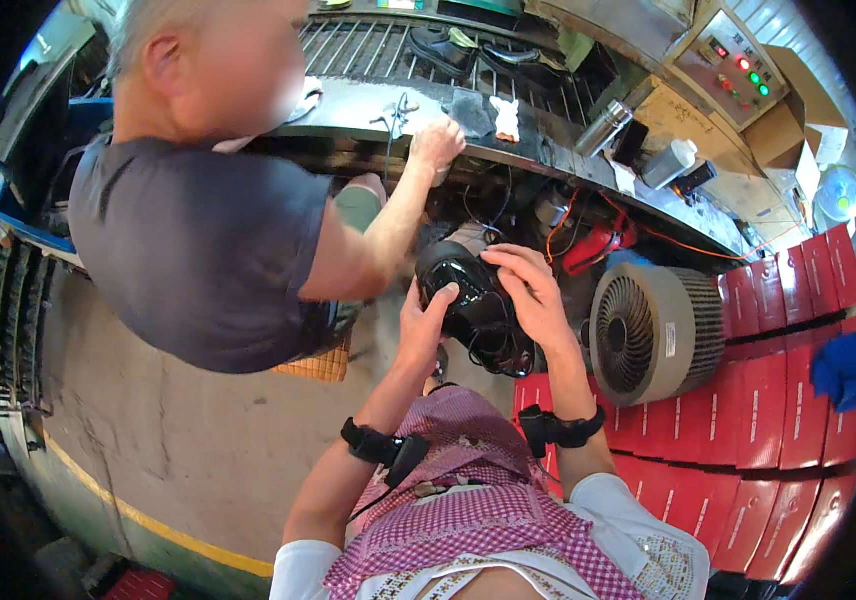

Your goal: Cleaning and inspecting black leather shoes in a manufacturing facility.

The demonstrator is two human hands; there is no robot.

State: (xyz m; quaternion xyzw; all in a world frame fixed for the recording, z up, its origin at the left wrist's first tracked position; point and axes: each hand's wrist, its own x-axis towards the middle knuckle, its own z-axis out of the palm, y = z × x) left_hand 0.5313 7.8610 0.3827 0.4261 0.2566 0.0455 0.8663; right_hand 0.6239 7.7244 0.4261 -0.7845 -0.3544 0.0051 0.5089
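Observation:
A glossy black shoe (476, 300) is held up in front of my body, between both hands. My left hand (422, 325) grips its left side, with the thumb lying on the shiny upper. On the shoe's right side, my right hand (531, 292) has its fingers bent over the upper edge near the opening. The fingers of both hands are partly hidden behind the shoe. Dark bands with small boxes sit on both my wrists.
A co-worker (208, 230) sits close on the left, one hand (436, 143) on the workbench (368, 120). Black shoes (443, 50) rest on a roller rack behind. To my right stand a round fan (653, 330) and stacked red boxes (738, 400). A thermos (604, 128) lies near a control panel (728, 68).

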